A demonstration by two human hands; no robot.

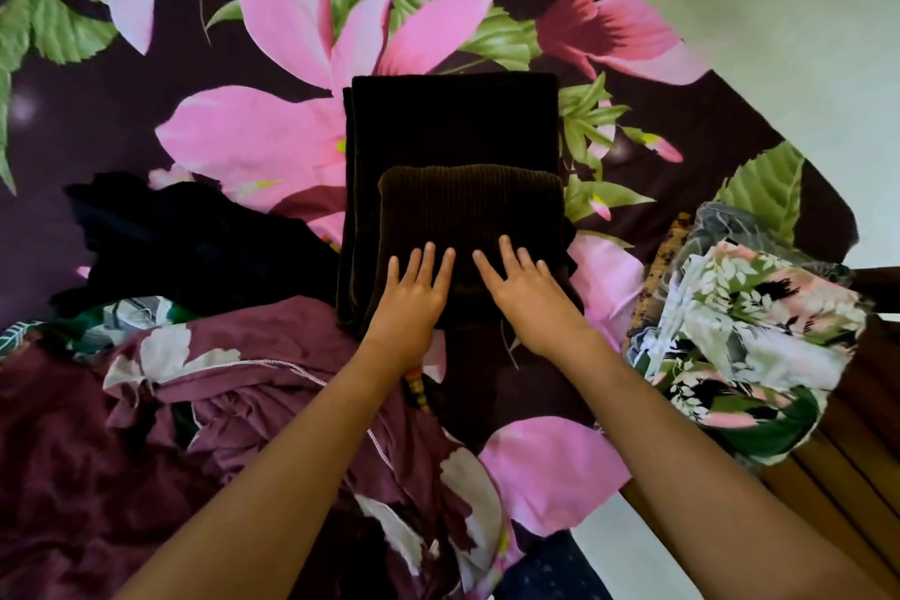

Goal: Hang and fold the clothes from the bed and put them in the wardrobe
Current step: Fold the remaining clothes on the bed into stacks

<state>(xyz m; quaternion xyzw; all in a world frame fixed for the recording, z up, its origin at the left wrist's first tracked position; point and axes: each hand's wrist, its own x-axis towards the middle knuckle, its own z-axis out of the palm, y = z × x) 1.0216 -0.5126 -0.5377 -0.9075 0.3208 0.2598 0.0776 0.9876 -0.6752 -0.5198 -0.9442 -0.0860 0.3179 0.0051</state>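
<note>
A dark brown ribbed garment (453, 127) lies folded in the middle of the bed, its near part doubled over into a smaller flap (467, 205). My left hand (414, 297) and my right hand (526, 297) both press flat on that flap, fingers straight and spread. A maroon floral garment (234, 385) lies crumpled at the near left. A black garment (185, 239) sits in a heap left of the brown one. A green and pink floral garment (750, 341) lies bunched at the right edge.
The bed carries a dark sheet with big pink flowers (272, 63). A brown wooden bed frame (837, 492) runs along the near right. Pale floor (779, 15) shows beyond the bed's far right edge.
</note>
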